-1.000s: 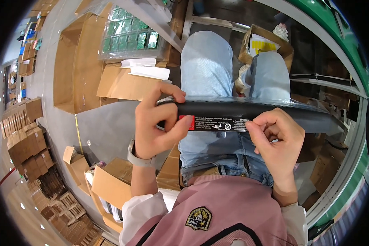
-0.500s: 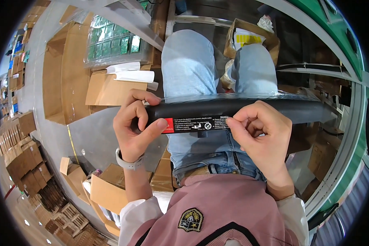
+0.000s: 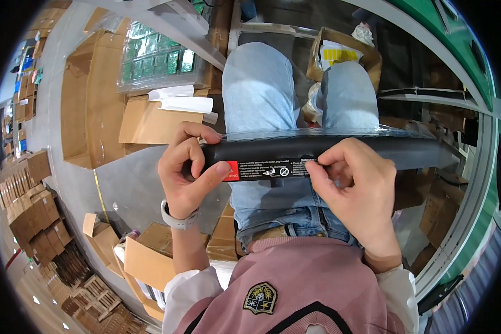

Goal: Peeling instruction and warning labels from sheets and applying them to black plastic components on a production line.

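Note:
Across my lap lies a long, black, rounded bar-shaped part (image 3: 273, 149) with clear film along its far edge; its exact kind I cannot tell. A black warning label (image 3: 261, 170) with a red left end runs along its near side. My left hand (image 3: 189, 161) grips the bar's left end, the thumb pressing on the red end of the label. Over the label's right part, my right hand (image 3: 355, 186) is closed in a pinch at thumb and forefinger, covering the label's right end. Whether the label's right end is lifted or flat is hidden.
At the far left stand an open cardboard box (image 3: 94, 100) and a clear tray of green pieces (image 3: 158, 58). White paper (image 3: 186, 104) lies on cardboard beside them. Another carton (image 3: 373, 61) sits beyond my knees. A metal frame (image 3: 487, 161) curves along the right; an open box (image 3: 156, 259) stands near left.
The right thumb and forefinger have shifted very slightly along the label. Both hands keep their hold, and the whole view has moved a little.

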The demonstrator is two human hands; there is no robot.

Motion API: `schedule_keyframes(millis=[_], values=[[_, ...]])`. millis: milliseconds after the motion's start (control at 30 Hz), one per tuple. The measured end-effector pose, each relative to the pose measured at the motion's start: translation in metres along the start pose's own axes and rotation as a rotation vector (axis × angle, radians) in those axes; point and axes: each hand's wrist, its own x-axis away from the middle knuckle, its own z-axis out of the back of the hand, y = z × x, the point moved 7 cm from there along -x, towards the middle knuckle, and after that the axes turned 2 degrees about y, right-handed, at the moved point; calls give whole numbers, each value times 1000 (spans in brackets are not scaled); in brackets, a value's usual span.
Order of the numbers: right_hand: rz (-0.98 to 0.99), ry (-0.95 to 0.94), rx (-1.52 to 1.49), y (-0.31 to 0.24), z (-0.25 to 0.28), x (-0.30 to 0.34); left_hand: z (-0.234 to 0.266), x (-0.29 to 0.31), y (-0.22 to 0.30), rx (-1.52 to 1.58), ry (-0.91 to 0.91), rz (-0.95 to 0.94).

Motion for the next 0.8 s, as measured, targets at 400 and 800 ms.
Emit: schedule_keyframes(millis=[400,800], values=[[557,-291,665,-19,-49,22,-3,-2,0,-18,48,-52],[616,-13,1002,101,157,35,4,-2,3,-98,43,-94]])
